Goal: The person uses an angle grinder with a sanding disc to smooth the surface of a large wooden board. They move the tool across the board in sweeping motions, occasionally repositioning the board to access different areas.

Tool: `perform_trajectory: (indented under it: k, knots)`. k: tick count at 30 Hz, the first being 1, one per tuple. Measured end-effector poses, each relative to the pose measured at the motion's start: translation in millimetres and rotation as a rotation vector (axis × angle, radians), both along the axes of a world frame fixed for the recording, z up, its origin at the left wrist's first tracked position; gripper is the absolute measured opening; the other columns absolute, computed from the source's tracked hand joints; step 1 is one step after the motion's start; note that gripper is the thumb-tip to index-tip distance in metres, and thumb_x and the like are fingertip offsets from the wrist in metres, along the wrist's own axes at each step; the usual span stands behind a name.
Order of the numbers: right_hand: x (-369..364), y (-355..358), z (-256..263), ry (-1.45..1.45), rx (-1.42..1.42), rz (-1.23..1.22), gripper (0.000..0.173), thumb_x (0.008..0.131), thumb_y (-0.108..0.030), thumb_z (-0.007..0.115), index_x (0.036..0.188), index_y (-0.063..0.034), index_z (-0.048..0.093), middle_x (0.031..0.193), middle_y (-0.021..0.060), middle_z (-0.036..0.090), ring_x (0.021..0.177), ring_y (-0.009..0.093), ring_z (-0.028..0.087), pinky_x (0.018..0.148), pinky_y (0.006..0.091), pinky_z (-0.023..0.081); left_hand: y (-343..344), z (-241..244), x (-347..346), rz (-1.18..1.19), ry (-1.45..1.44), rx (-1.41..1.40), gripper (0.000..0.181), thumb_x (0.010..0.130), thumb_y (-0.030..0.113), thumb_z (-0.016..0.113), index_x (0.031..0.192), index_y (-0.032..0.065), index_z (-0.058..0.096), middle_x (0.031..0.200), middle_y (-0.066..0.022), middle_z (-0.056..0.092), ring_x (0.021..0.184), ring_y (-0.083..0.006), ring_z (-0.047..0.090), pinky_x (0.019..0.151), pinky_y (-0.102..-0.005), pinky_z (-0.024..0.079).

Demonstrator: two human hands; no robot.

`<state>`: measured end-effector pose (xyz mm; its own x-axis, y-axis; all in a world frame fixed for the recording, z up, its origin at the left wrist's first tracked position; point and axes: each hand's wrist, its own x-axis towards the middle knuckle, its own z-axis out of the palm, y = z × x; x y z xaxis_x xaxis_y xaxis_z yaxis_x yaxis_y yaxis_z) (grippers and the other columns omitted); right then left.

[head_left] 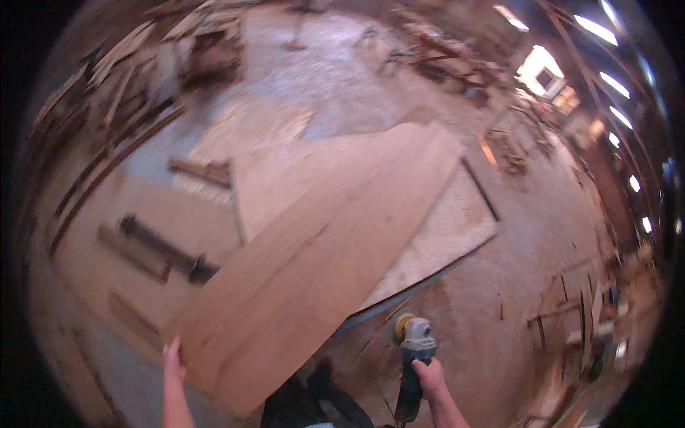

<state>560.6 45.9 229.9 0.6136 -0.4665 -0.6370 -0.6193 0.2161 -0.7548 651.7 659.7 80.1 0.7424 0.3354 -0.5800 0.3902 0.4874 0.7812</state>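
A long, wide wooden board (pixel 310 257) slants across the view, its near end close to me. At that end's left corner, my left hand (pixel 174 359) grips the board's edge. My right hand (pixel 429 376) is wrapped around the body of an angle grinder (pixel 418 342) with a yellowish disc (pixel 402 326) at its head. The grinder is held off to the right of the board, its disc apart from the wood. Beneath the board lies a larger pale panel (pixel 439 241), with dark edges showing on its right and front sides.
Left of the board lie a dark metal piece (pixel 160 246) and a wooden block (pixel 131 254). Beyond the panel, more flat sheets (pixel 251 125) rest on the floor. A thin cord or line (pixel 385 396) runs near the grinder. Frames (pixel 562 315) stand at right. The picture is blurred.
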Motion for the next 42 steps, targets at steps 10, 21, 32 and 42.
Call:
perform_trajectory:
  k: [10, 21, 32, 42]
  knots:
    - [18, 40, 49, 0.049, -0.081, 0.748, 0.045, 0.075, -0.012, 0.075, 0.116, 0.0010, 0.059, 0.098, 0.0091, 0.067, 0.088, 0.018, 0.065, 0.080, 0.0356, 0.055, -106, 32, -175, 0.152, 0.286, -0.032, 0.043, 0.103, 0.044, 0.053, 0.127, 0.0091, 0.051, 0.102, -0.0070, 0.062, 0.084, -0.0197, 0.064, 0.069, -0.0361, 0.052]
    - [68, 161, 24, 0.056, -0.316, 1.512, 0.069, 0.076, -0.045, 0.082, 0.120, 0.0024, 0.058, 0.109, 0.0264, 0.068, 0.105, 0.038, 0.067, 0.090, 0.0428, 0.053, -307, 37, -259, 0.116, 0.264, -0.339, 0.030, 0.103, 0.019, 0.055, 0.131, 0.0065, 0.056, 0.112, -0.0045, 0.067, 0.096, -0.0157, 0.066, 0.077, -0.0289, 0.055]
    - [70, 244, 10, 0.076, -0.436, 1.723, 0.070, 0.077, -0.053, 0.079, 0.108, 0.0052, 0.058, 0.093, 0.0279, 0.069, 0.092, 0.043, 0.069, 0.080, 0.0470, 0.054, -298, 38, -251, -0.004, 0.405, -0.209, 0.027, 0.101, 0.014, 0.052, 0.123, 0.0025, 0.061, 0.101, -0.0037, 0.069, 0.083, -0.0135, 0.067, 0.073, -0.0266, 0.053]
    - [107, 168, 25, 0.175, -0.484, 1.287, 0.059, 0.078, -0.038, 0.081, 0.118, 0.0016, 0.061, 0.106, 0.0209, 0.071, 0.100, 0.031, 0.069, 0.088, 0.0413, 0.053, -283, 54, -251, -0.116, 0.350, -0.113, 0.028, 0.099, 0.012, 0.050, 0.122, -0.0002, 0.063, 0.098, -0.0055, 0.070, 0.085, -0.0136, 0.067, 0.074, -0.0280, 0.053]
